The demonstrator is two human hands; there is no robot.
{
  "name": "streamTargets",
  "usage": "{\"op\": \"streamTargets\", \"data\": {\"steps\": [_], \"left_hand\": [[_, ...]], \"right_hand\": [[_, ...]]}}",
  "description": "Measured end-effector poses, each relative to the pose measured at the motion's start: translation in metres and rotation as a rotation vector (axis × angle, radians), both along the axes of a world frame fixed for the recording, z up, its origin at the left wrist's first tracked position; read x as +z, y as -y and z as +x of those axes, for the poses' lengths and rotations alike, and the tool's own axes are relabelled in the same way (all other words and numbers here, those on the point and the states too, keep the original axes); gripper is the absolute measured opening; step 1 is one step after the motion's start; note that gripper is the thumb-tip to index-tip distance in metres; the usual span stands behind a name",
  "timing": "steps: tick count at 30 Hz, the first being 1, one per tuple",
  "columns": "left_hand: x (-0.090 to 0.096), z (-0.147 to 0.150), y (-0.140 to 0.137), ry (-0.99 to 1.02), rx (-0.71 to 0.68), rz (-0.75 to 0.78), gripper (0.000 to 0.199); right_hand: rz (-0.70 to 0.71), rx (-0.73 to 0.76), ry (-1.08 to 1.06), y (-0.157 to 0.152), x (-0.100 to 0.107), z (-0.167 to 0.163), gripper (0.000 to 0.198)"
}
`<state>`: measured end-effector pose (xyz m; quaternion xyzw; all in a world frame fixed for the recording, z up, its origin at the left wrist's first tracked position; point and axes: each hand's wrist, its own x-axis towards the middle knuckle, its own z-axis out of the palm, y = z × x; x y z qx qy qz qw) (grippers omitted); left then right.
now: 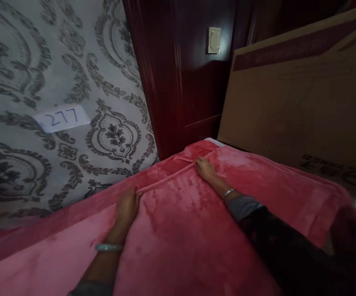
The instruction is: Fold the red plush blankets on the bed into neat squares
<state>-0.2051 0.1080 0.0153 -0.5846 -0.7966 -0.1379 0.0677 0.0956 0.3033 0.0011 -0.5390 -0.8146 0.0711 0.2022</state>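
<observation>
A pink-red plush blanket (178,230) covers the surface before me, its far edge raised in a line between my hands. My left hand (128,205) is closed on that edge near the middle, a pale green bangle on its wrist. Farther off and to the right, my right hand (205,168) pinches the same edge, with a silver bracelet at the wrist. Beyond the edge lies more of the red plush cloth, close to the wall. My fingertips are partly hidden by the fabric and the backs of my hands.
Patterned grey wallpaper (113,135) rises at the left, bearing a paper label (63,118) marked 277. A dark red wooden panel (193,90) with a light-coloured switch plate (214,40) stands behind. At the right, a large cardboard box (301,98) leans beside the blanket.
</observation>
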Motion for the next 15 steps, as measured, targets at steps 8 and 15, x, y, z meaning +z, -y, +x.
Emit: {"op": "streamTargets", "data": {"steps": [8,15], "left_hand": [[-0.005,-0.007,-0.004,0.025,0.016,-0.095,0.041],[-0.008,-0.009,-0.004,0.038,0.034,-0.066,0.044]], "right_hand": [[0.091,-0.139,-0.129,-0.036,0.02,0.033,0.054],[-0.008,-0.482,-0.104,-0.079,0.032,0.121,0.05]]}}
